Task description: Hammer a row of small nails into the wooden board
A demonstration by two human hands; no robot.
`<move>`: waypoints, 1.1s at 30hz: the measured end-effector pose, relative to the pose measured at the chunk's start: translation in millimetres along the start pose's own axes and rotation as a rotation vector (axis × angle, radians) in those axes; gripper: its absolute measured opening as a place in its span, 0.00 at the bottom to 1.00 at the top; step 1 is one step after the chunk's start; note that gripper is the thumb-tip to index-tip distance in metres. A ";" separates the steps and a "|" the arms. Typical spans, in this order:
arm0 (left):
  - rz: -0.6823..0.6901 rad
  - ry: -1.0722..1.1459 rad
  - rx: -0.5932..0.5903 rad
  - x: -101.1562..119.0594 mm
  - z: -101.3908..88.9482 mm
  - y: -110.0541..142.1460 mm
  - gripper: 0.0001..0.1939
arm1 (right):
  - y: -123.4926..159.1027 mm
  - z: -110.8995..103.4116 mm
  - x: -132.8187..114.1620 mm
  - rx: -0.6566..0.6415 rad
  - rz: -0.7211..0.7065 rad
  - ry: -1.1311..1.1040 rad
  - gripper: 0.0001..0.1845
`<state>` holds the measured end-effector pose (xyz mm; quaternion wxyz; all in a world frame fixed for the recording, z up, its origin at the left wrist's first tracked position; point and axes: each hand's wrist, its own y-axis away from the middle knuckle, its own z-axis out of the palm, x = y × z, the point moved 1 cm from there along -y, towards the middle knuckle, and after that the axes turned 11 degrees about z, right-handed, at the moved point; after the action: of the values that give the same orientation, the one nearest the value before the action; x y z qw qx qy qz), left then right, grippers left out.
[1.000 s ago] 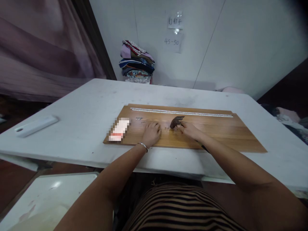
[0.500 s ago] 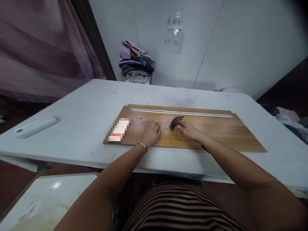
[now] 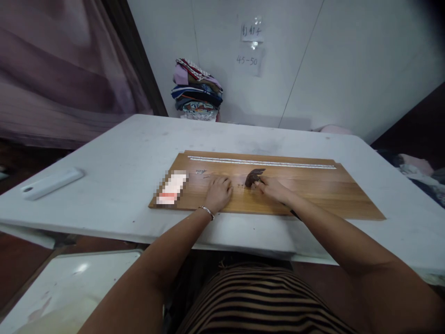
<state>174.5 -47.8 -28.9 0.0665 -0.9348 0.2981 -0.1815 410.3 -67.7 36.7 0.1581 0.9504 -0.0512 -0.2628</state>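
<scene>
My right hand (image 3: 269, 188) is closed around a claw hammer (image 3: 254, 178), gripping it close to its dark head. The head is at the wooden board (image 3: 313, 185), claw pointing away from me; part of the handle shows below my wrist. My left hand (image 3: 219, 192) lies palm down on the board, fingers stretched out, with nothing seen in it. Between the hand and the hammer head are a few tiny nails (image 3: 240, 185), seemingly stuck in the wood. A little pile of loose nails (image 3: 200, 172) and a single nail (image 3: 206, 177) lie beyond my left fingers.
Two white measuring strips (image 3: 260, 162) run along the board's far side. A blurred-out pale rectangle (image 3: 172, 188) covers its left end. On the white table (image 3: 121, 171) lies a white handle-like object (image 3: 52, 183). Folded clothes (image 3: 197, 88) are stacked against the wall.
Almost nothing differs. The hammer head and my right hand have shifted very slightly; my left hand stays in place on the board.
</scene>
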 end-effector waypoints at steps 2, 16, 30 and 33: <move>-0.001 0.002 0.002 0.3 -0.4 0.1 0.12 | 0.1 -0.9 0.0 0.006 0.001 0.000 0.14; -0.006 -0.022 -0.020 2.4 -2.4 -0.5 0.12 | -1.4 1.0 0.9 0.008 -0.020 -0.015 0.14; -0.015 -0.018 -0.030 3.7 -3.5 -0.6 0.12 | -1.2 -1.4 -0.6 0.000 -0.009 -0.008 0.15; -0.017 -0.017 -0.030 3.8 -3.6 -0.7 0.13 | -0.9 0.2 0.1 0.006 -0.005 -0.011 0.14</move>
<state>176.4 -49.5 -24.2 0.0538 -0.9397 0.2922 -0.1695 410.2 -66.9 36.2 0.1544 0.9495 -0.0507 -0.2683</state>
